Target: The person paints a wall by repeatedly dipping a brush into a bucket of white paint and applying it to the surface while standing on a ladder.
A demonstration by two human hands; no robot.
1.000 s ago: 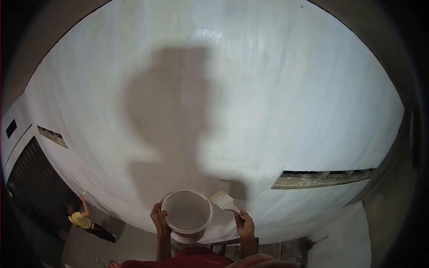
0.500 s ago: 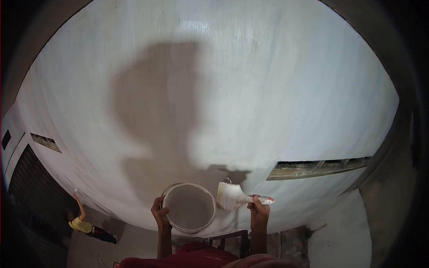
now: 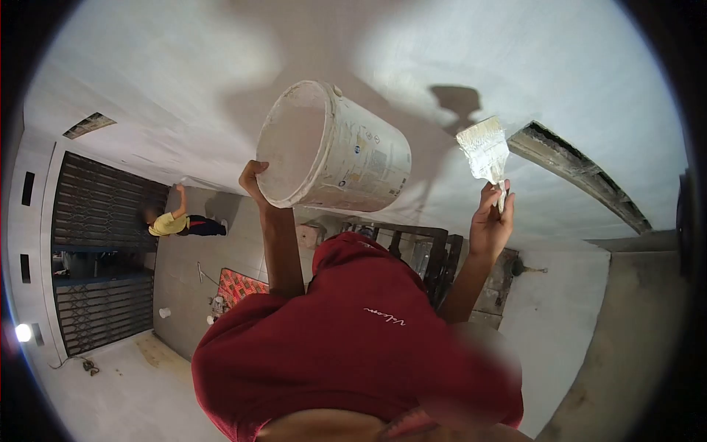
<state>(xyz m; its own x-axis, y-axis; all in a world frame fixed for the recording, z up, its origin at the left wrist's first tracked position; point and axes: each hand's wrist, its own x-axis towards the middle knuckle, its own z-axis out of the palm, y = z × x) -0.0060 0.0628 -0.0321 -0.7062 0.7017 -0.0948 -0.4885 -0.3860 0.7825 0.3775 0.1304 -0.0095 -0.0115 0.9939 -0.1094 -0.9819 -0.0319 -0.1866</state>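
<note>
**Bucket in left hand, brush in right**

From my remote seat I'm seeing the pale wall (image 3: 589, 88) filling the upper view, a long slot (image 3: 583, 175) cutting into it. The bucket (image 3: 366, 156) is tipping sideways in the air, mouth facing left; the left hand (image 3: 254, 179) is clamping its rim, some fingers hiding, probably because the rim is offering firm hold. The right hand (image 3: 492, 221) is closing its fingers on the handle of the brush (image 3: 487, 158), bristles pointing up, presumably keeping skin off the coated end. The slot's edge is running near the brush; open room is separating brush from bucket.
</note>
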